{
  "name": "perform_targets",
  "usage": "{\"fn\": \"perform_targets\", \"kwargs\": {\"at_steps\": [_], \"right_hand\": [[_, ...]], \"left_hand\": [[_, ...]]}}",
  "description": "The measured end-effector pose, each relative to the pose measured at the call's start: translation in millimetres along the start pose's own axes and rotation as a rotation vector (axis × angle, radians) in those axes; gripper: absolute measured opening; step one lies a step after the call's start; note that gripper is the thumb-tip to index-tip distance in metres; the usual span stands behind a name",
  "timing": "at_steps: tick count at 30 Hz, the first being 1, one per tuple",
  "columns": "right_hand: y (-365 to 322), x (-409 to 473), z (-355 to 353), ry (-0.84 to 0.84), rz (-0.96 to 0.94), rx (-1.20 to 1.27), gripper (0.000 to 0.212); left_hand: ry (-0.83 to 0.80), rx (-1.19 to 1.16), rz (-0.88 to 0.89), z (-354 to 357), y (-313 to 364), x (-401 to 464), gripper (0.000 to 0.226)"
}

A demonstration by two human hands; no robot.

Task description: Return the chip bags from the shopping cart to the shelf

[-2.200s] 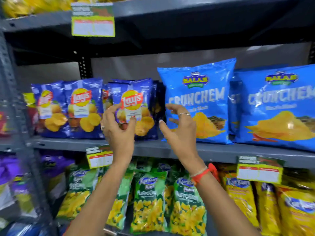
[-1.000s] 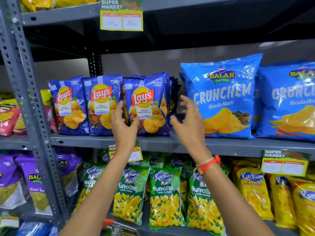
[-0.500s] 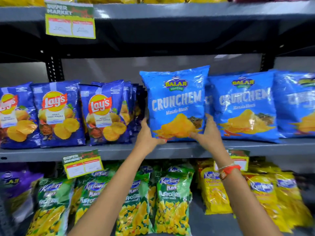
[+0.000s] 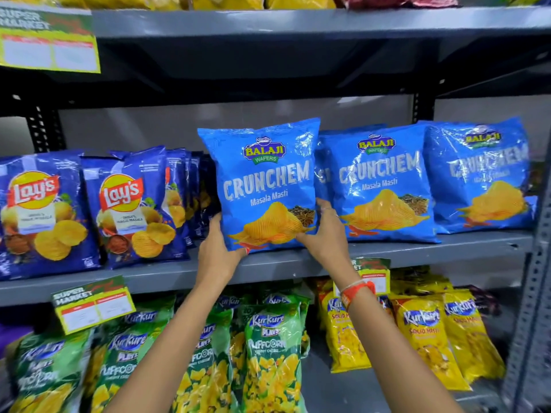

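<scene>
A light-blue Crunchem chip bag (image 4: pixel 265 180) stands upright on the grey middle shelf (image 4: pixel 268 268), held at its bottom corners by both hands. My left hand (image 4: pixel 217 248) grips its lower left corner, and my right hand (image 4: pixel 325 231) grips its lower right edge. Two more Crunchem bags (image 4: pixel 378 186) stand to its right. Dark-blue Lay's bags (image 4: pixel 134 204) stand in rows to its left. The shopping cart is out of view.
Green Kurkure Puffcorn bags (image 4: pixel 268 353) and yellow Kurkure bags (image 4: pixel 423 329) fill the shelf below. Price tags (image 4: pixel 92 305) hang from the shelf edges. A grey upright post (image 4: pixel 533 308) stands at the right. The upper shelf (image 4: pixel 298 22) holds yellow bags.
Both hands left the Lay's bags, moved right and took hold of the Crunchem bag's lower corners. My view has shifted right and closer to the shelf.
</scene>
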State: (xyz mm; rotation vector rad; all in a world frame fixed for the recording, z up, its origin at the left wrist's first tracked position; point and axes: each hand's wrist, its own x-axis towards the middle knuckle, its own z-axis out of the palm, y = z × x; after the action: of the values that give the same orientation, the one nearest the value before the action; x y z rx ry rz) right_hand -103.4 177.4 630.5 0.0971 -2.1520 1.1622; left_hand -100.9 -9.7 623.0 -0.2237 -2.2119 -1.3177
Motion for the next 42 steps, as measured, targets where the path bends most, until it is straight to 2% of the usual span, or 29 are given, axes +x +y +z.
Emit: {"fn": "perform_targets", "kwargs": {"at_steps": [3,5,7,9,11,13,15,17,21,24,26,29,33,42], "right_hand": [[3.0,-0.3,-7.8,-0.019,-0.024,0.036,0.083],[6.3,-1.0,-21.3,0.053,-0.061,0.062,0.080],[9.5,-0.5,-42.4,0.175,-0.064,0.083,0.072],[15.3,2.7,-67.8,0.306,-0.054,0.088,0.067],[24.8,9.1,-92.8,0.413,-0.043,0.038,0.066],[39.2,16.3,-114.7,0.454,-0.001,-0.051,0.068],[54.6,20.6,-131.5,0.406,0.068,-0.109,0.073],[68.9,21.7,-141.5,0.318,0.121,-0.145,0.078],[90.5,21.8,-150.9,0.138,0.222,-0.163,0.084],[97.1,25.9,-158.9,0.063,0.273,-0.095,0.085],[98.0,28.8,-162.3,0.052,0.255,-0.098,0.085],[99.2,30.9,-162.2,0.049,0.197,-0.111,0.085],[104.1,36.1,-159.7,0.060,0.151,-0.064,0.082],[113.5,41.3,-159.3,-0.017,0.113,-0.056,0.084]], "left_hand": [[0.023,-0.007,-0.039,4.0,4.2,-3.6,0.091],[0.177,-0.030,0.018,10.1,12.8,-14.8,0.084],[0.391,-0.075,0.187,19.7,25.6,-30.2,0.066],[0.490,-0.152,0.378,33.9,42.8,-44.1,0.051],[0.369,-0.245,0.486,54.1,59.2,-49.8,0.045],[0.127,-0.314,0.498,79.4,76.0,-48.9,0.042],[-0.057,-0.316,0.483,107.5,90.4,-44.4,0.047],[-0.138,-0.270,0.446,132.6,100.1,-35.6,0.061],[-0.242,-0.214,0.151,159.8,108.1,-12.0,0.094],[-0.312,-0.232,-0.020,166.2,106.5,0.5,0.101],[-0.318,-0.204,-0.050,166.9,105.9,2.0,0.093],[-0.230,-0.213,-0.033,168.5,104.1,-3.0,0.086],[-0.119,-0.180,-0.012,176.0,103.1,-8.7,0.087],[-0.016,-0.083,0.015,183.2,111.5,-22.8,0.094]]}}
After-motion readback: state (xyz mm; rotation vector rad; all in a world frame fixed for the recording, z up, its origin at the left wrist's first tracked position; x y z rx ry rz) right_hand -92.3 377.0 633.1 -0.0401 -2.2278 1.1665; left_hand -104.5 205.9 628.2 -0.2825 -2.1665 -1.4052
